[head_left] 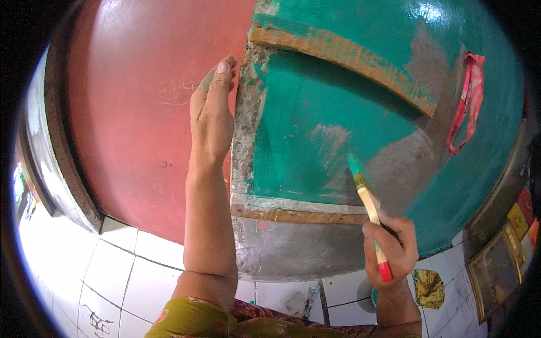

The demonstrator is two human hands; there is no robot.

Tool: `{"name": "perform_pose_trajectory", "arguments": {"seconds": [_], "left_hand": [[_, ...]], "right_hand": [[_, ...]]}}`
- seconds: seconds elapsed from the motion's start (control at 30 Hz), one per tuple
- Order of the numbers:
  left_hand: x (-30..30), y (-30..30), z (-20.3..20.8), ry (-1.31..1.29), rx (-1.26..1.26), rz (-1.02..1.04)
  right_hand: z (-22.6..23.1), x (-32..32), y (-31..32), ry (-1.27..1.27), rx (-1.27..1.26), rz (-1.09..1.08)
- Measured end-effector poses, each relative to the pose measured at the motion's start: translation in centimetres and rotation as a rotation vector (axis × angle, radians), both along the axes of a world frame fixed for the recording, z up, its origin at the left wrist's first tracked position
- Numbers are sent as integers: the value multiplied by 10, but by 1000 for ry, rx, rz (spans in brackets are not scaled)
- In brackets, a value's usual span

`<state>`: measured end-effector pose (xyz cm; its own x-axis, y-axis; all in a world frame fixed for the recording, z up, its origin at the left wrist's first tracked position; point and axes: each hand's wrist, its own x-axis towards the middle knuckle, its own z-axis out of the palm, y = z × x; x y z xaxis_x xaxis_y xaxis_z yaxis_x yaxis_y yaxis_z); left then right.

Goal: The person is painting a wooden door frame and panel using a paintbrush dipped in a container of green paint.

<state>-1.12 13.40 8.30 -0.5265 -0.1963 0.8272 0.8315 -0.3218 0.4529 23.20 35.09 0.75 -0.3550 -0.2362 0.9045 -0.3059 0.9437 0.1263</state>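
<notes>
My right hand (396, 241)'s wrapped round the paintbrush (369, 201), bristles up by the bare grey patch (397, 169); left hand (213, 115)'s open and empty by the red wall (129, 124). I'd keep strokes light, feathering into the green paint (293, 112).

The paintbrush (372, 208) has a smooth, pale wooden handle with a red-coated end, its bristles wet with green paint. The green wall surface (298, 118) shines at the far right; its bare grey patch (403, 160) looks matt. The red wall (141, 129) on the left is smooth with a soft sheen. The mottled grey strip (244, 129) looks rough. The far wooden batten (349, 56) is paint-smeared, the pink strap (469, 101) cloth, the near floor tiles (108, 270) glossy.
</notes>
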Motion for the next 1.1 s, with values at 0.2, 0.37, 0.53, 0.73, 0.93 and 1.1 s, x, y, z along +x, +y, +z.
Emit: {"name": "perform_pose_trajectory", "arguments": {"seconds": [0.2, 0.37, 0.53, 0.73, 0.93, 1.1], "left_hand": [[18, 15, -23, -43, -22, -116], [-4, 13, -46, -33, -45, -189], [-11, 26, -48, 16, -51, -136], [-24, 27, -59, 99, -89, -144], [-33, 41, -63, 34, 52, -217], [-30, 39, -62, 44, 84, -280]], "right_hand": [[26, -40, -9, 171, 317, 58], [42, -85, -24, 129, 368, 182], [55, -98, 8, 241, 355, 71], [57, -65, 93, 329, 191, -195], [45, -23, 161, 406, -13, -405], [27, -28, 98, 339, 15, -252]]}}
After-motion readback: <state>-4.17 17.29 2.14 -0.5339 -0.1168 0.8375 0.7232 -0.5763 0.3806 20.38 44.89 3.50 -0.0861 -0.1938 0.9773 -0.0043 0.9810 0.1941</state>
